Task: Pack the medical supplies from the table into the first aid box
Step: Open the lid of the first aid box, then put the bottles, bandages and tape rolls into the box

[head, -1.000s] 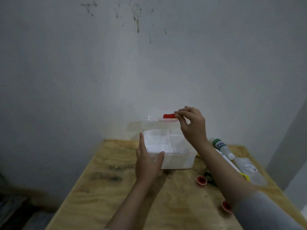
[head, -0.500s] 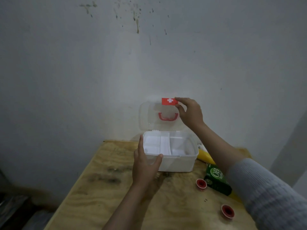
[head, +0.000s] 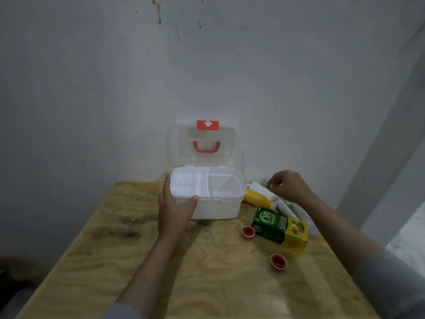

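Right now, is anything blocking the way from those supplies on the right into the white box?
Nothing visible does. The lid stands open against the wall, the first aid box shows bare compartments, and the supplies by the right hand lie just beside its right wall.

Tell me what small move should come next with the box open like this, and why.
Probably close the right hand on the white rolled item beside the yellow bottle and carry it to the white plastic first aid box. The clear lid stands open, the compartments look empty, and the left hand steadies the box's near corner.
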### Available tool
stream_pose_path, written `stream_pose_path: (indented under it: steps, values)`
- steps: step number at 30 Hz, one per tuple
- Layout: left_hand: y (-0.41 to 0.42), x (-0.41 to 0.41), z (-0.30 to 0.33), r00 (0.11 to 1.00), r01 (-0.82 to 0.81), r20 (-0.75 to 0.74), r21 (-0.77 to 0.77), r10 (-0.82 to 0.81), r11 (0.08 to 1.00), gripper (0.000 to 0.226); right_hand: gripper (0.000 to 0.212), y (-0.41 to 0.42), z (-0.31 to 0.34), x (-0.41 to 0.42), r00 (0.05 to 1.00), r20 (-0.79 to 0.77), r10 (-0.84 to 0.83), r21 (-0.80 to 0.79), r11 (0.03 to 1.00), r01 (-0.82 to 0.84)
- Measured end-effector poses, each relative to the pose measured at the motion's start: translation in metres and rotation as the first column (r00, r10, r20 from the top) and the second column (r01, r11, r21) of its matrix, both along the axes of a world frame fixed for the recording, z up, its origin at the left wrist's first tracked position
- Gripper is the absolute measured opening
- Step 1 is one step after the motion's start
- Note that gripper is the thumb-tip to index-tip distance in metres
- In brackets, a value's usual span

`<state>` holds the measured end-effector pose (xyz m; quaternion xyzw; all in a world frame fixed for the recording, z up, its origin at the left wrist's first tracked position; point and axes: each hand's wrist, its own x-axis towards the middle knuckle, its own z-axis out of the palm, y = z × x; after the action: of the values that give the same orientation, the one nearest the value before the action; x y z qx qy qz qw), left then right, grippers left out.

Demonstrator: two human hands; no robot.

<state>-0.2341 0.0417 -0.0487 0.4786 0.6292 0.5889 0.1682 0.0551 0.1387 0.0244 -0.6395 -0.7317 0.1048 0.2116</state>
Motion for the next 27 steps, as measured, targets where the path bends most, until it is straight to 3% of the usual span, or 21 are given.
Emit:
stream_pose_path:
  steps: [5,11,16,21,27]
  values:
    - [-0.001,0.001,0.0,1.0,0.002,-0.019,-0.003,-0.002,1.0,0.09,0.029,-0.007,-0.028,0.0,0.991,0.132,-0.013,-0.175,0.984,0.036]
    - [-0.002,-0.001,0.001,1.0,0.021,-0.012,-0.001,-0.021,1.0,0.089,0.031,-0.007,-0.04,-0.002,0.993,0.111,-0.037,-0.085,0.995,0.047]
    - [-0.001,-0.001,0.001,1.0,0.022,0.005,0.003,-0.022,1.0,0.088,0.018,-0.013,-0.024,0.0,0.99,-0.138,0.026,0.173,0.985,-0.002]
    - [0.0,0.0,0.001,1.0,0.017,0.01,0.009,-0.017,1.0,0.087,0.016,-0.026,0.021,0.004,0.975,-0.2,0.095,0.276,0.96,-0.037]
    - [-0.001,0.0,0.001,1.0,0.016,0.017,0.011,-0.016,1.0,0.087,0.024,-0.051,0.069,-0.006,0.877,-0.437,0.201,0.374,0.927,-0.027]
